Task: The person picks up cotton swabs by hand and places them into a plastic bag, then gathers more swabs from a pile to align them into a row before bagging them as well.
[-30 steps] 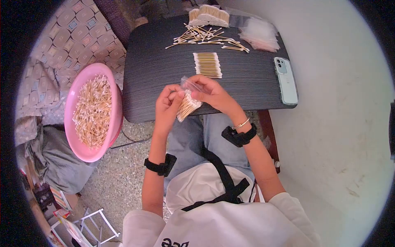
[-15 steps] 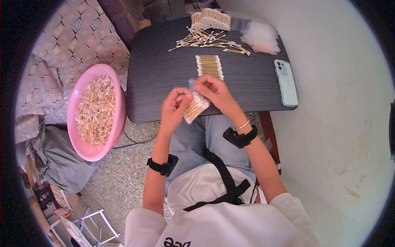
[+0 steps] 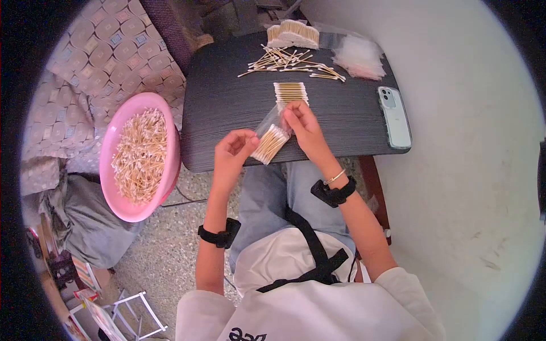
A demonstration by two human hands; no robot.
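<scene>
Between my hands, over the table's near edge, is a clear plastic bag [image 3: 269, 122] with a bunch of cotton swabs [image 3: 269, 145] in its lower part. My left hand [image 3: 234, 149] pinches the bag's left side between thumb and fingers. On the other side my right hand [image 3: 302, 126] grips the upper right part of the bag, its fingers closed. Just beyond my right hand lies a neat row of cotton swabs [image 3: 290, 92], partly covered by that hand.
Loose swabs [image 3: 284, 59] lie scattered farther back on the dark table [image 3: 216, 102]. Behind them stand bundled swabs [image 3: 293, 35]. Empty plastic bags [image 3: 359, 55] and a phone [image 3: 394, 118] are at the right. A pink basin [image 3: 132, 211] full of swabs stands left of the table.
My hands have moved apart, my left hand going left. More of the bag shows stretched flat between them, and the swabs inside are less covered by my fingers.
</scene>
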